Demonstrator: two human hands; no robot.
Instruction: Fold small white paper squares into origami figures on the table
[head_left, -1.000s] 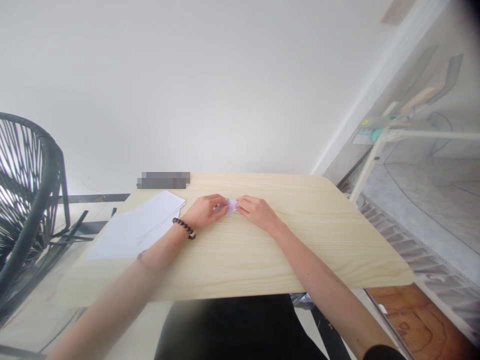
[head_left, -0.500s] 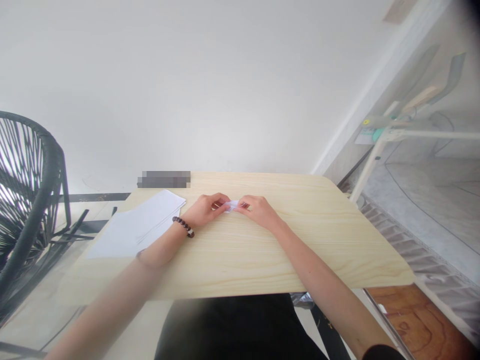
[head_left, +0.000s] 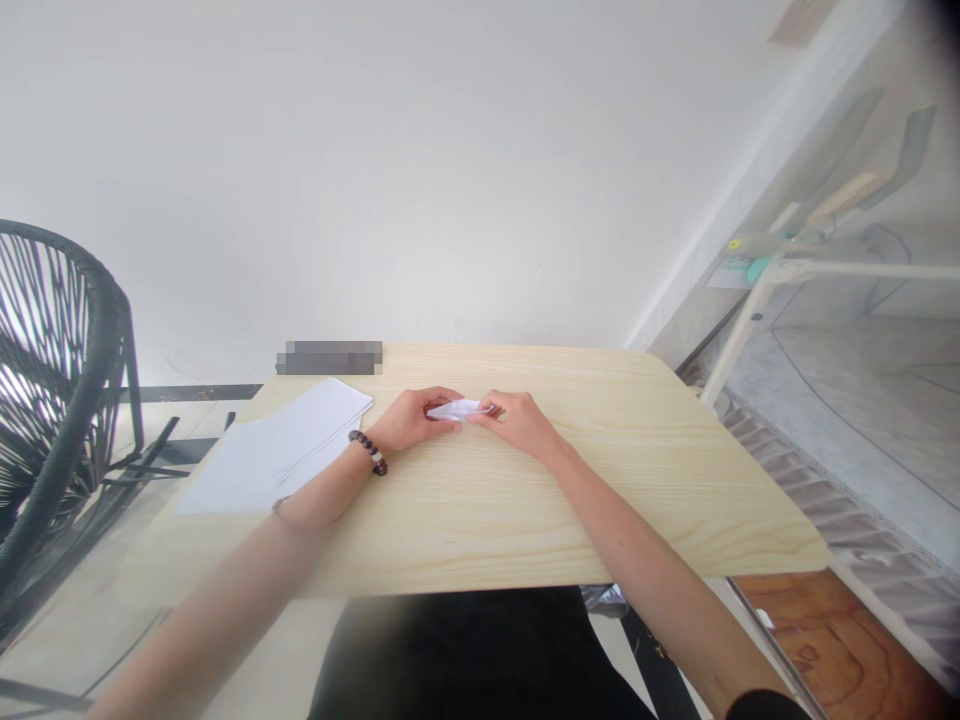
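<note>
A small folded piece of white paper (head_left: 459,409) lies between my two hands near the middle of the light wooden table (head_left: 480,510). My left hand (head_left: 411,418), with a dark bead bracelet on its wrist, pinches the paper's left end. My right hand (head_left: 517,422) pinches the right end with its fingertips. Both hands rest on the tabletop with fingers curled in.
A stack of white paper sheets (head_left: 277,452) lies on the table's left part. A blurred dark object (head_left: 330,357) sits at the far edge. A black wire chair (head_left: 52,400) stands to the left. A white-framed stand (head_left: 757,300) is to the right.
The folded paper has been flattened and stretched out sideways between the fingertips. Both hands have stayed in nearly the same spot.
</note>
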